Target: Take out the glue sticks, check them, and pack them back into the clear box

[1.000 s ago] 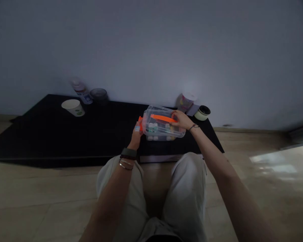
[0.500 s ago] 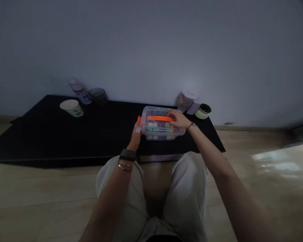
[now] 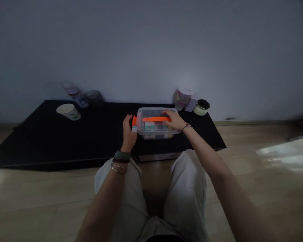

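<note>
A clear plastic box (image 3: pixel 154 131) with an orange handle (image 3: pixel 155 119) on its lid and an orange clasp (image 3: pixel 134 121) at its left end rests on a low black table (image 3: pixel 65 141). Small coloured bottles show through its wall. My left hand (image 3: pixel 128 132) stands at the box's left end, fingers spread, thumb beside the orange clasp. My right hand (image 3: pixel 173 120) lies on the lid's right side, fingers pressed down next to the handle.
A paper cup (image 3: pixel 67 111), a tilted plastic bottle (image 3: pixel 74 92) and a dark round container (image 3: pixel 92 96) stand at the table's back left. At the back right are a printed cup (image 3: pixel 182 97), a small lilac box (image 3: pixel 191 104) and a pale tape roll (image 3: pixel 201 107). My knees are below.
The box has tilted down flat onto the table and shifted a little left. My left hand has come off the clasp and opened; my right hand stays on the lid.
</note>
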`<state>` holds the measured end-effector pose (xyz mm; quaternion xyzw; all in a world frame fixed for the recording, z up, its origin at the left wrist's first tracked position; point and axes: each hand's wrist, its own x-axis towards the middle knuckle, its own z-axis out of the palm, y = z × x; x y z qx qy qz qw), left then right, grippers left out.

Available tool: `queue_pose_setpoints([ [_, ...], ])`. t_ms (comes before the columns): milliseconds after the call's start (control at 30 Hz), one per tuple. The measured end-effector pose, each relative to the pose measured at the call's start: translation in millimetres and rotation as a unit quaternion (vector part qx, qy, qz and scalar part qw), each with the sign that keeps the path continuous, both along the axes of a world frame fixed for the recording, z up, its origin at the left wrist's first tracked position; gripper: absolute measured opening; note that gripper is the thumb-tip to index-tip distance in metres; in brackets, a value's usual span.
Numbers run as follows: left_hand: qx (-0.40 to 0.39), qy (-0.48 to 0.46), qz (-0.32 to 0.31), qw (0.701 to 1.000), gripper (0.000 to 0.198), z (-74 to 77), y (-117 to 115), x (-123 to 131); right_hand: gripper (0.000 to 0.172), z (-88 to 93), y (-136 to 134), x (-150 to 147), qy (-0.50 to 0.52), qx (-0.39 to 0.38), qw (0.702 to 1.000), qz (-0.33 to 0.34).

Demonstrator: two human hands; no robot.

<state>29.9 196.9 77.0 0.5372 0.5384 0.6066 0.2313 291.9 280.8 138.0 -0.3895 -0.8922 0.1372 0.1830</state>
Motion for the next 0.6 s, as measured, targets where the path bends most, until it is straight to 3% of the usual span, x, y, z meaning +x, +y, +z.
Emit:
queue_pose_setpoints([
  [133,0.051,0.114,-0.046,0.991,0.051,42.1,22,13,0.049,-3.6,-2,-2,-0.014,0.023,1.000,-0.003],
  [233,0.026,0.202,-0.104,0.974,0.054,58.5,48,27,0.051,-4.1,-3,-3,-0.025,0.031,0.999,-0.007],
  [400,-0.076,0.287,-0.095,0.950,0.059,45.2,76,35,0.051,-3.4,-4,-5,-0.028,0.033,0.999,-0.008],
  [533,-0.094,0.309,-0.092,0.942,0.061,33.8,77,34,0.055,-5.7,-5,-5,-0.013,0.039,0.999,-0.012],
  [600,-0.094,0.323,-0.092,0.937,0.061,32.6,76,34,0.062,-8.9,-6,-5,-0.002,0.053,0.997,-0.049],
])
